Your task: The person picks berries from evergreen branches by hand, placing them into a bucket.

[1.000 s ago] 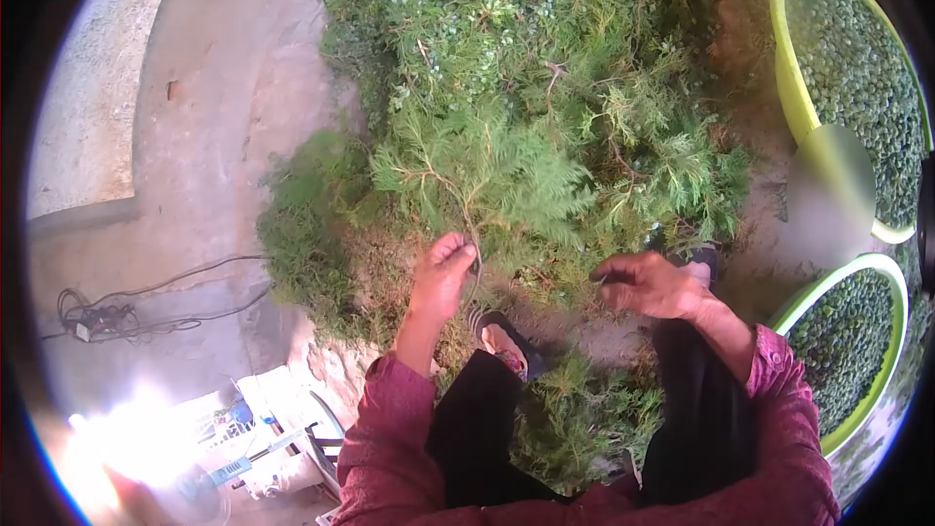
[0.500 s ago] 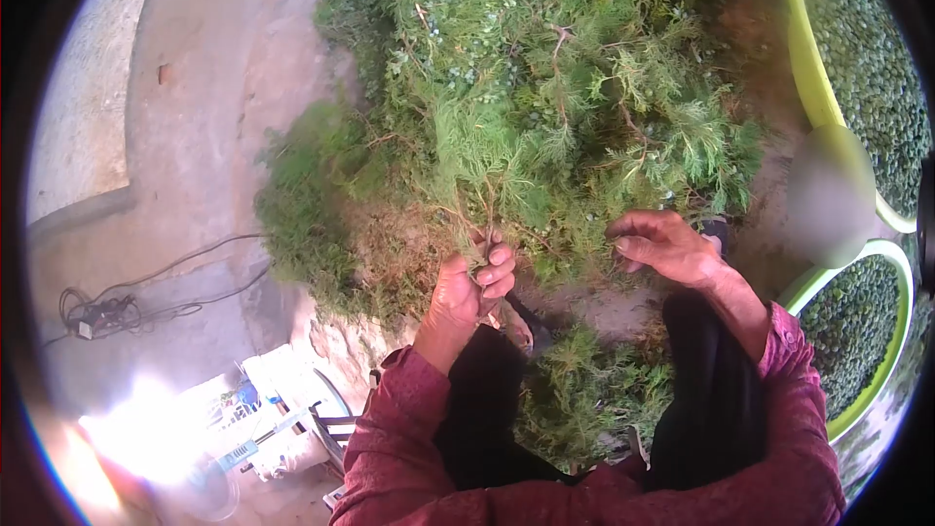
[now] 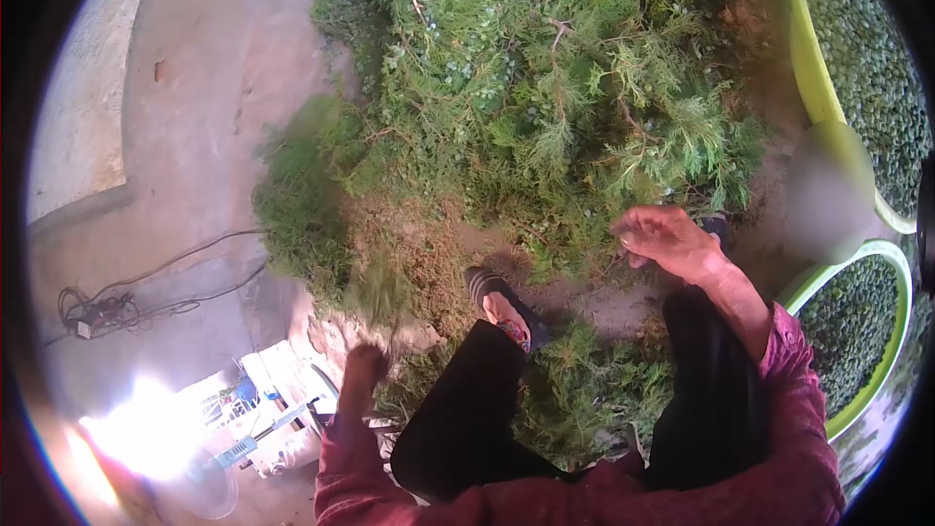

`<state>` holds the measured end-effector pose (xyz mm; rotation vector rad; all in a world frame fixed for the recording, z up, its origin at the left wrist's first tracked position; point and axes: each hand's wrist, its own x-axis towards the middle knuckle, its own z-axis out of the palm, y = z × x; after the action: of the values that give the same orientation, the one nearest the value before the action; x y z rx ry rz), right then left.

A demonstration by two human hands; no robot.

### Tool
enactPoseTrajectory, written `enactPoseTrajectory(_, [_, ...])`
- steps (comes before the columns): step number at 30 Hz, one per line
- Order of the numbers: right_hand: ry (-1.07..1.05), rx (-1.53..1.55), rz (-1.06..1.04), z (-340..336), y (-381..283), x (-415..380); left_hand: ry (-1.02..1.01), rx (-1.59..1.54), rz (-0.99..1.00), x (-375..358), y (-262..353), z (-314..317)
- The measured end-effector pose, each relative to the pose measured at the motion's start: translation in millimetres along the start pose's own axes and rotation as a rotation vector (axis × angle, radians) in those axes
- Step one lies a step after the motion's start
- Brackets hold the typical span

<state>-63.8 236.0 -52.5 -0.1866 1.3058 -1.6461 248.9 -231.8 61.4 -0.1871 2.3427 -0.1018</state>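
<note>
My left hand [image 3: 367, 367] is down beside my left knee, smeared by motion and closed around the stem of a leafy evergreen branch [image 3: 380, 292], whose blurred tip points away from me. Above the ground near my right knee, my right hand [image 3: 672, 242] has its fingers curled in with the thumb against them; what they hold, if anything, is too small to make out. A large heap of evergreen branches [image 3: 545, 88] with small bluish cones spreads in front of both hands.
Two green-rimmed tubs [image 3: 816, 49] full of small green cones stand at the right. Cut branches [image 3: 594, 390] lie between my legs. Black cables [image 3: 102, 312] run over the concrete at left, near white equipment [image 3: 282, 419] in bright glare. My foot [image 3: 502, 307] is beside the heap.
My left hand has moved left and toward me, carrying the branch away from the heap, and my left knee has shifted left. My right hand has barely moved, its fingers a little more curled.
</note>
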Motion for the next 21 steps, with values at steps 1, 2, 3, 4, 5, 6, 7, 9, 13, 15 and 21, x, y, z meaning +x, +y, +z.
enactPoseTrajectory(1, [0.007, -0.005, 0.015, 0, 0, 1, 0.006, -0.545, -0.453, -39, -26, 40])
enactPoseTrajectory(2, [0.009, -0.007, 0.018, 2, -1, 0, -0.3, 0.148, -0.3, -85, -94, 116])
enactPoseTrajectory(3, [-0.005, -0.011, 0.032, 3, -3, 1, -0.359, 0.143, -0.465, -104, -74, 101])
enactPoseTrajectory(4, [-0.018, -0.017, 0.046, 3, -5, 1, -0.415, 0.137, -0.629, -118, -53, 83])
enactPoseTrajectory(5, [-0.013, -0.023, 0.045, 4, -4, 1, -0.41, 0.133, -0.624, -105, -49, 80])
enactPoseTrajectory(6, [-0.021, -0.022, 0.033, 5, -3, 2, -0.366, 0.06, -0.641, -78, -48, 68])
enactPoseTrajectory(7, [-0.029, -0.021, 0.023, 5, -2, 2, -0.323, -0.013, -0.656, -46, -45, 53])
enactPoseTrajectory(9, [-0.039, -0.031, 0.03, 6, -7, 2, -0.048, -0.137, -0.442, 51, -28, 28])
enactPoseTrajectory(13, [-0.025, 0.019, 0.051, 7, -5, 5, 0.187, -0.717, -0.309, 225, 167, -155])
enactPoseTrajectory(15, [-0.025, 0.033, 0.039, 4, 0, 5, 0.023, -0.798, -0.181, 293, 217, -194])
enactPoseTrajectory(21, [0.036, 0.076, 0.059, 1, -3, 6, 0.07, -0.438, -0.113, 355, 301, -212])
